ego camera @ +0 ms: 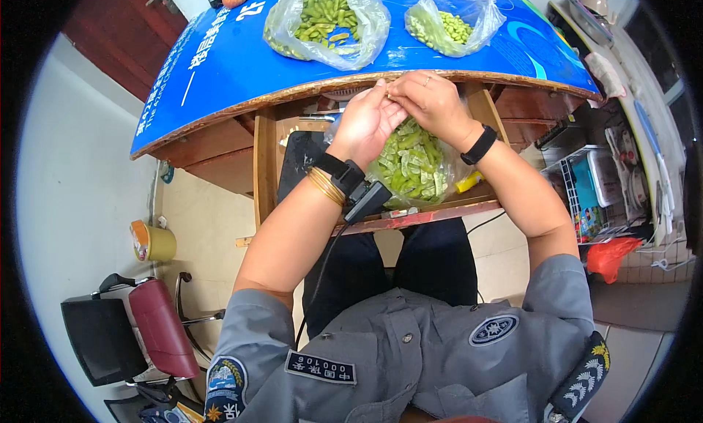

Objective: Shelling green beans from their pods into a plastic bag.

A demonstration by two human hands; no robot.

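My left hand, palm up with fingers partly curled, meets my right hand above the open drawer. The fingertips of both come together near the table edge; something small may be between them, too small to make out. Under the hands, a plastic bag of empty green soybean pods lies in the drawer. On the blue-covered table stand an open plastic bag of whole soybean pods and, to its right, a smaller plastic bag of shelled green beans.
The table's worn wooden edge runs just behind my hands. A yellow object and a black flat item lie in the drawer. A cable hangs from the device at my left wrist. Chairs stand at left, a wire rack at right.
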